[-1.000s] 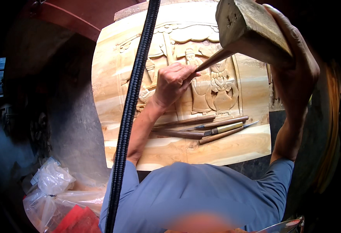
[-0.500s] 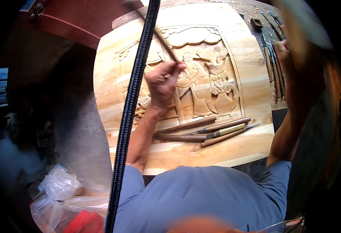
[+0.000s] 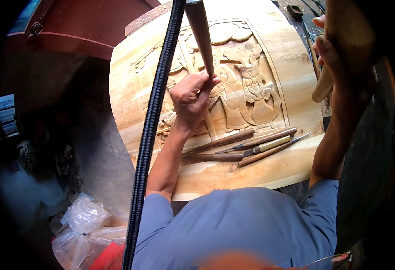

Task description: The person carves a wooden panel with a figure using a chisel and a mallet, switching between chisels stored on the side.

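Observation:
My left hand (image 3: 190,99) grips a chisel (image 3: 200,36) over the middle of a pale wooden panel (image 3: 301,90) carved in relief with figures (image 3: 256,108). The chisel's wide top points away from me; its lower end is at my fingertips, its tip hidden. My right hand (image 3: 341,76) holds a wooden mallet (image 3: 350,31), raised at the right edge of the panel and apart from the chisel. Several wooden-handled carving tools (image 3: 269,151) lie crosswise on the panel, below the relief and near my left forearm.
More tools (image 3: 309,38) and a dark metal block (image 3: 295,11) lie beyond the panel's right side. A red metal surface (image 3: 76,27) is at the upper left, a plastic bag (image 3: 85,216) at the lower left. A black braided cord (image 3: 152,121) crosses the view top to bottom.
The mallet has moved right, away from the chisel's top. The chisel swung from leaning right to leaning left, then more upright. My left hand shifted slightly left.

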The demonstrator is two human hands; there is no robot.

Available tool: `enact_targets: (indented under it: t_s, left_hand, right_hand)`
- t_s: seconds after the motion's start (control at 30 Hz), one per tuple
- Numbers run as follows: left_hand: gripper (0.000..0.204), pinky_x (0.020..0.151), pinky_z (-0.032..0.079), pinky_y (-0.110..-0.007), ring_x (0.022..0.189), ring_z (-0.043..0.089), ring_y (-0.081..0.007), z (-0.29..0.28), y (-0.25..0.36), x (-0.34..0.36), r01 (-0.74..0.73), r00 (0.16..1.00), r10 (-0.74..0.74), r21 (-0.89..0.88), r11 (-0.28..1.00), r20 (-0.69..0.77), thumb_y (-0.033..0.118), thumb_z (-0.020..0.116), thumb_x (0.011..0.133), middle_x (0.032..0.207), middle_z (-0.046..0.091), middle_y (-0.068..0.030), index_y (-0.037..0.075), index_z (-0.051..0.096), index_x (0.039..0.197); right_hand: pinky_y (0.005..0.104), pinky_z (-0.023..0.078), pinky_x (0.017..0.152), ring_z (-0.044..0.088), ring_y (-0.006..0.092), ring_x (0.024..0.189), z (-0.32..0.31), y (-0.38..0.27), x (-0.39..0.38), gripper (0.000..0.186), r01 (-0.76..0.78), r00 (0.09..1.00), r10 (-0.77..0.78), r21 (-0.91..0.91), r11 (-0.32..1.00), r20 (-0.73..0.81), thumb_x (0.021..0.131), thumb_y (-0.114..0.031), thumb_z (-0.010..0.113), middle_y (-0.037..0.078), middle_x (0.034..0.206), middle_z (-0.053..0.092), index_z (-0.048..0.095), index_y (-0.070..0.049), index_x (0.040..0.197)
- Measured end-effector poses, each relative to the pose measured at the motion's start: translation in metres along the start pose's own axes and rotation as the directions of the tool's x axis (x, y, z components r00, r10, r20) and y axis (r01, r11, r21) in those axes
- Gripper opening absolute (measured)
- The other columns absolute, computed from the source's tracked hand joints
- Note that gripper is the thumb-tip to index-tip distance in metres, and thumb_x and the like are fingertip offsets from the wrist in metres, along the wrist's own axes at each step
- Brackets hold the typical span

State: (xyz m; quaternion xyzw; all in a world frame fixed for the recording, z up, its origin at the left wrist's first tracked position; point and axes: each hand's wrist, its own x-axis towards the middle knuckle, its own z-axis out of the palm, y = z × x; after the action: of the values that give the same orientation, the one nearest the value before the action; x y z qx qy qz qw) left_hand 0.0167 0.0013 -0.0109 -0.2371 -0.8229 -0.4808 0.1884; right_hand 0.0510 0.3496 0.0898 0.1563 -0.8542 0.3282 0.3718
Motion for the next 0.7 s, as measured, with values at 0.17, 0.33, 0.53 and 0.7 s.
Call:
enact_targets:
  t_s: [0.17,0.33,0.53,0.7]
  left_hand:
    - [0.013,0.070,0.058,-0.028,0.077,0.075,-0.0132,0.002,-0.004,-0.002,0.025,0.999,-0.026,0.024,0.999,0.039,0.003,0.086,0.094,0.088,0.081,-0.0101,-0.001,0.083,0.105]
    - [0.018,0.066,0.056,-0.035,0.072,0.074,-0.0266,0.007,-0.008,-0.001,-0.036,0.999,0.036,0.000,0.999,0.034,0.005,0.089,0.089,0.086,0.078,-0.0138,0.000,0.080,0.104]
    - [0.017,0.066,0.055,-0.035,0.072,0.074,-0.0271,0.008,-0.007,-0.001,-0.012,1.000,0.013,-0.045,0.999,0.022,0.005,0.088,0.090,0.085,0.078,-0.0139,0.000,0.080,0.104]
    - [0.017,0.066,0.055,-0.035,0.071,0.073,-0.0268,0.007,-0.006,0.000,-0.008,0.999,0.010,-0.035,0.999,0.038,0.006,0.088,0.090,0.085,0.077,-0.0139,0.000,0.081,0.104]
  right_hand:
    - [0.0324,0.066,0.090,0.080,0.0177,0.103,-0.002,0.006,-0.003,0.032,0.112,0.993,-0.104,-0.141,0.984,0.062,0.101,-0.017,0.082,0.010,0.125,0.080,0.081,-0.029,0.131]
    - [0.0318,0.066,0.091,0.080,0.0184,0.103,-0.006,0.015,-0.009,0.031,0.141,0.990,-0.131,-0.223,0.965,0.061,0.102,-0.020,0.081,0.010,0.125,0.081,0.081,-0.028,0.132]
    - [0.0313,0.061,0.082,0.076,0.0170,0.091,0.025,-0.040,0.015,0.042,-0.200,0.952,0.258,0.309,0.930,-0.162,0.086,-0.014,0.086,0.011,0.107,0.080,0.075,0.001,0.124]
    - [0.0281,0.057,0.076,0.072,0.0132,0.084,0.042,-0.061,0.022,0.039,-0.190,0.919,0.270,0.277,0.942,-0.288,0.084,-0.009,0.083,0.008,0.098,0.078,0.075,0.006,0.119]
